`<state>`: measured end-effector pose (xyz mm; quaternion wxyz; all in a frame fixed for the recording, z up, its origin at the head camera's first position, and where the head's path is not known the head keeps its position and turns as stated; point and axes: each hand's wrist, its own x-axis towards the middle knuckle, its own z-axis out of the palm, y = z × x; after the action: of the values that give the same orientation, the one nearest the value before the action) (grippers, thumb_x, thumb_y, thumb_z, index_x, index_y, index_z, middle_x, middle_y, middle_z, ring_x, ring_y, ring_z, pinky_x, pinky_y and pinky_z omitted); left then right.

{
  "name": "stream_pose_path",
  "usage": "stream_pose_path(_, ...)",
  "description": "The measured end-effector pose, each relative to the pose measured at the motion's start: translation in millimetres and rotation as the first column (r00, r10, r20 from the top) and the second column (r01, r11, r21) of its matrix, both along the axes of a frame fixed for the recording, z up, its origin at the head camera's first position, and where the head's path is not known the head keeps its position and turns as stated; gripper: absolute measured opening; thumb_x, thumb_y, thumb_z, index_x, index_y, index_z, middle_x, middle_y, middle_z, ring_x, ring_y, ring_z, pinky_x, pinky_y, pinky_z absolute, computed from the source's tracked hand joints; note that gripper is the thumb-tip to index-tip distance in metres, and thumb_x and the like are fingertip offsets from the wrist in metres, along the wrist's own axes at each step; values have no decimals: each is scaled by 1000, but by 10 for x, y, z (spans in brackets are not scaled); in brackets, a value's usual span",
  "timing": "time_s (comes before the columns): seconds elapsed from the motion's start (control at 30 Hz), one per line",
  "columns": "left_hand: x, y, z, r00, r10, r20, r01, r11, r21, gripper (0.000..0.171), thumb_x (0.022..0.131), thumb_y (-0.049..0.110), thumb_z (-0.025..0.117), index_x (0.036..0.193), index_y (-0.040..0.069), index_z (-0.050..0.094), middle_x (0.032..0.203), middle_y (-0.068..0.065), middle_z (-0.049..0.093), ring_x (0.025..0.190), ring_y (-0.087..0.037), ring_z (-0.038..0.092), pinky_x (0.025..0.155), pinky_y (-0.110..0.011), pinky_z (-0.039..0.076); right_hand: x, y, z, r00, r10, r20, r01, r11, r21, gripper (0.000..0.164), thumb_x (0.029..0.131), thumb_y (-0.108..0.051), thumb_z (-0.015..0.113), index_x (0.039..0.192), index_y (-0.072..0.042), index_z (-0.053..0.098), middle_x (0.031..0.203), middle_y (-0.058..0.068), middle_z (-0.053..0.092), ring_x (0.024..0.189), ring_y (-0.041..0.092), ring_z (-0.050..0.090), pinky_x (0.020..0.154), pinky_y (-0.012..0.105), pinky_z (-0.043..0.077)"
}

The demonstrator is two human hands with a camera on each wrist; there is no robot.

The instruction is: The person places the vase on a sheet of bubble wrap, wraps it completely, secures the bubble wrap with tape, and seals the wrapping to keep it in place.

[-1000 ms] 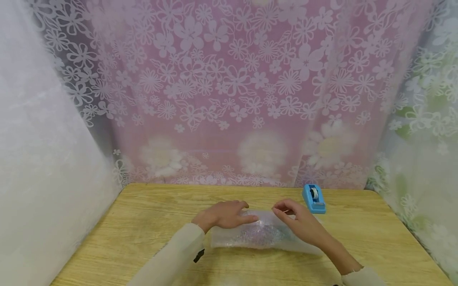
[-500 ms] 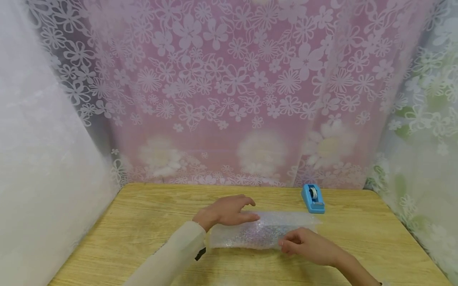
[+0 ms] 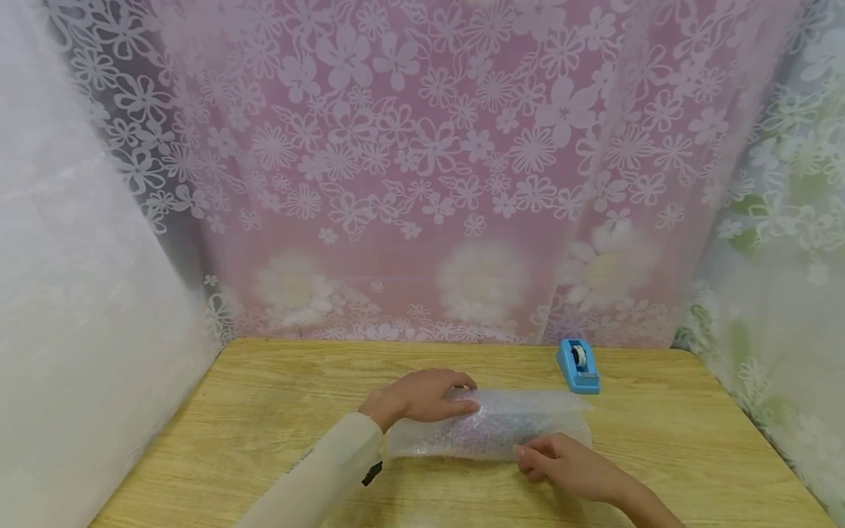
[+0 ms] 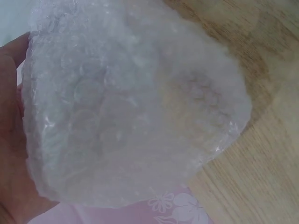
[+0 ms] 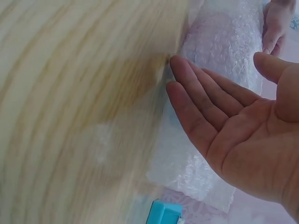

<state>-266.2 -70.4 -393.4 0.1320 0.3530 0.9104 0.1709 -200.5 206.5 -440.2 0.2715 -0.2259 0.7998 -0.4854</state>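
A translucent bubble wrap bundle (image 3: 495, 425) lies crosswise on the table, with purple and teal tints showing through it. My left hand (image 3: 422, 396) rests on its left part, thumb on top and fingers by the far edge. In the left wrist view the end of the bubble wrap (image 4: 131, 107) fills the picture, hiding much of that hand (image 4: 14, 135). My right hand (image 3: 574, 466) is at the near edge, right of the middle, fingertips right at the wrap. The right wrist view shows that hand (image 5: 238, 130) with fingers fairly straight and thumb apart.
A blue tape dispenser (image 3: 579, 370) with a roll of tape stands behind the bundle, to the right. The wooden table (image 3: 297, 381) ends at a pink flowered curtain (image 3: 396, 183). Pale curtains (image 3: 92, 257) hang at both sides.
My right hand has moved from the wrap's far edge to its near edge, uncovering the right end. My left hand's fingers lifted briefly and are lower again. The bundle stays in place.
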Motion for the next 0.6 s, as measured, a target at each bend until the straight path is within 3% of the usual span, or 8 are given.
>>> stream_pose_path(0.13,-1,-2,1,1000,-12,13,11,1000,17,50,96,55,45,134,24,52,129,8,54,109,-7,55,90,-32,46,19,-32,-10,1000,-7,1,7,999,-40,44,103,-30,41,111,7,63,112,20,62,92,32,65,84,51,48)
stream_pose_path(0.3,2,-6,-7,999,17,44,-18,999,33,49,95,55,46,132,23,53,128,7,55,112,-8,54,90,-31,46,26,-78,-17,1000,-6,-23,5,999,-51,40,103,-30,41,103,4,63,109,17,61,92,31,64,81,49,50)
stream_pose_path(0.47,13,-12,-8,995,54,86,-60,996,62,47,95,54,47,129,22,54,126,6,56,113,-10,53,90,-32,46,10,-87,-17,999,-34,-12,34,999,-34,45,103,-31,40,118,8,59,115,23,61,93,33,65,82,55,48)
stream_pose_path(0.6,21,-12,-10,989,71,132,-85,991,108,43,95,51,50,125,20,55,124,3,57,112,-12,54,89,-32,46,-9,-109,-5,998,-49,-38,48,999,-24,48,104,-32,39,118,10,58,117,26,60,93,35,65,82,55,48)
